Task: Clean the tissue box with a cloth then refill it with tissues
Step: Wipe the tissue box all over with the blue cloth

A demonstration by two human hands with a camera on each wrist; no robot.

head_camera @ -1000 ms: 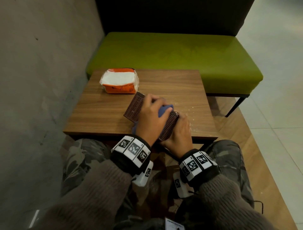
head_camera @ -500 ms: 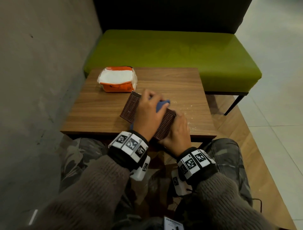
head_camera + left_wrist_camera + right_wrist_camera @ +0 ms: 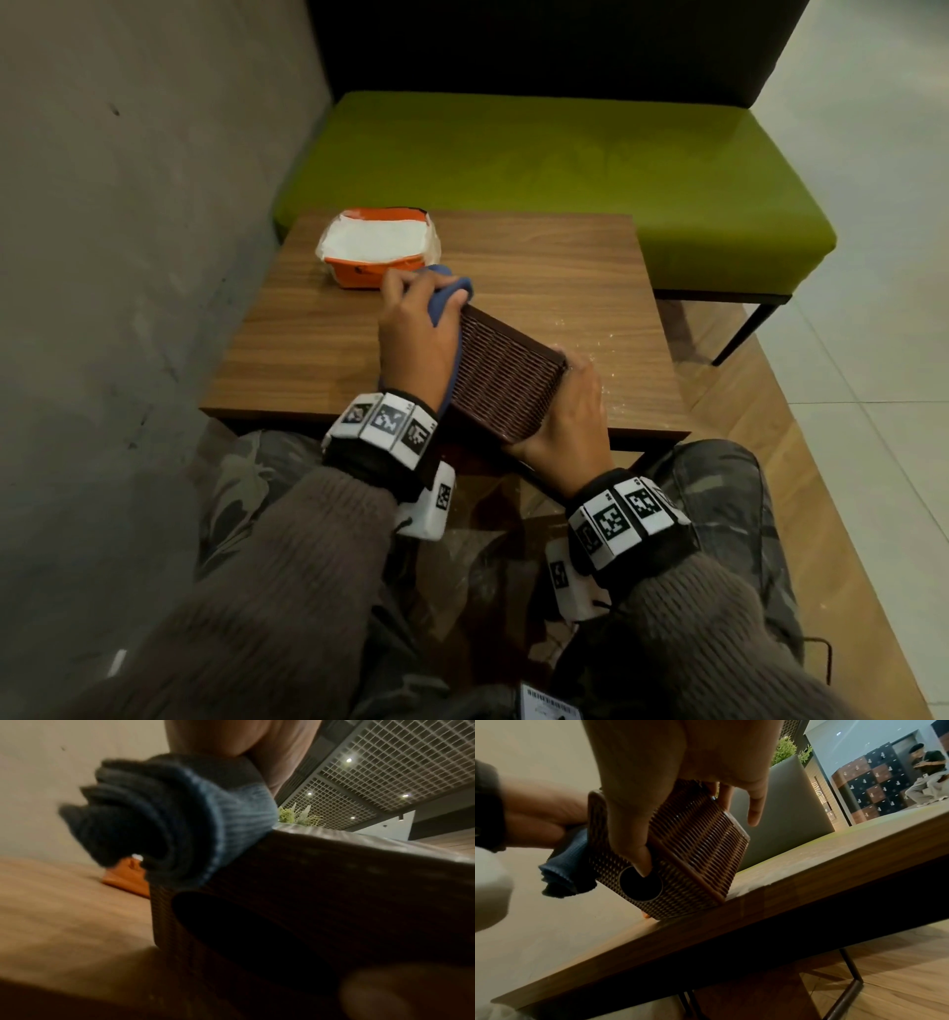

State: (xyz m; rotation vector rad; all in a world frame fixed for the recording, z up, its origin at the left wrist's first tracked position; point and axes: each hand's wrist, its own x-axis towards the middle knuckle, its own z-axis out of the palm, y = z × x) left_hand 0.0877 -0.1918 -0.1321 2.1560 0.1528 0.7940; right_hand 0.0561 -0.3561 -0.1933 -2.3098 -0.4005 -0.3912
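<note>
The brown woven tissue box point(image 3: 506, 380) stands tilted on one edge at the table's front, its round opening point(image 3: 640, 885) facing me. My right hand point(image 3: 570, 406) grips its near end, thumb at the opening's rim. My left hand point(image 3: 418, 334) holds a bunched blue cloth point(image 3: 452, 290) against the box's far left end. The left wrist view shows the cloth point(image 3: 159, 825) pressed on the box's top corner point(image 3: 308, 892). An orange pack of white tissues point(image 3: 377, 246), open on top, lies at the back left of the table.
The small wooden table point(image 3: 565, 267) stands against a grey wall point(image 3: 128, 257) on the left. A green bench point(image 3: 539, 154) runs behind it. White crumbs or dust speckle the table's right side point(image 3: 611, 349). My knees are under the front edge.
My left hand slid the cloth from the middle of the box to its far end. The box swung round and now points away from me. My right hand kept its hold.
</note>
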